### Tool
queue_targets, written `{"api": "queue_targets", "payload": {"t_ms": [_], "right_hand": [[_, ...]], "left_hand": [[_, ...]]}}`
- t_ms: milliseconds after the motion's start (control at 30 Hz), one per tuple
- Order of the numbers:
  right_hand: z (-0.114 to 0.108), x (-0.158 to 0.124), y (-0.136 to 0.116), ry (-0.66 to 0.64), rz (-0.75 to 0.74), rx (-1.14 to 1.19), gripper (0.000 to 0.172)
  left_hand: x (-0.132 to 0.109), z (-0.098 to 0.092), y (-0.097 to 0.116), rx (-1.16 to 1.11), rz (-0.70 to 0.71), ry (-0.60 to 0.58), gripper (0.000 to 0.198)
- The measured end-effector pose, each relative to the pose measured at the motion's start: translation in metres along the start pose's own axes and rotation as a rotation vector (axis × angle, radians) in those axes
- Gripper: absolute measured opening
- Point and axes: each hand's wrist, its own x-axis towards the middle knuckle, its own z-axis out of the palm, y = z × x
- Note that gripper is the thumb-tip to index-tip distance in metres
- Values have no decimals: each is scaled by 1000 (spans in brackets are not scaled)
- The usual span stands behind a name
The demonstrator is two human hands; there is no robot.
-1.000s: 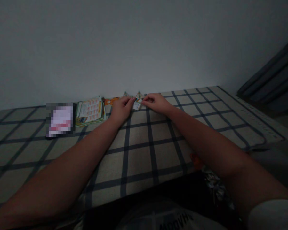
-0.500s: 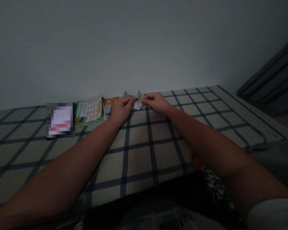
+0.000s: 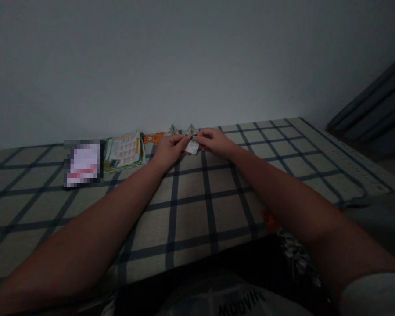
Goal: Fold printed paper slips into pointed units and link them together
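Between my two hands is a small piece of folded printed paper (image 3: 192, 148), pale on its lower part. My left hand (image 3: 171, 150) pinches its upper left side with thumb and forefinger. On the upper right side, my right hand (image 3: 214, 142) pinches the same paper, the two thumbs nearly meeting. Just behind my hands stand two small pointed folded paper pieces, one on the left (image 3: 173, 129) and one on the right (image 3: 191, 129). My fingers hide part of the held paper and its folds.
A checked cloth (image 3: 191, 224) covers the table, which meets a plain wall (image 3: 197, 66). To the left lie a stack of printed sheets (image 3: 123, 151) and a blurred-out device (image 3: 84, 164). An orange bear picture (image 3: 151, 138) shows beside the stack. Grey drapery (image 3: 375, 101) hangs at right.
The paper has shifted slightly right and turned a little in my fingers. My left hand has moved slightly right, bringing the thumbs closer together. My right hand stays nearly in place.
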Motion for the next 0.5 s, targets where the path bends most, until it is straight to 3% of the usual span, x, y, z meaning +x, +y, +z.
{"api": "queue_targets", "payload": {"t_ms": [500], "right_hand": [[-3,1,5,53,-37,-72,27]], "left_hand": [[4,3,-8,-211,-71,-40,48]]}}
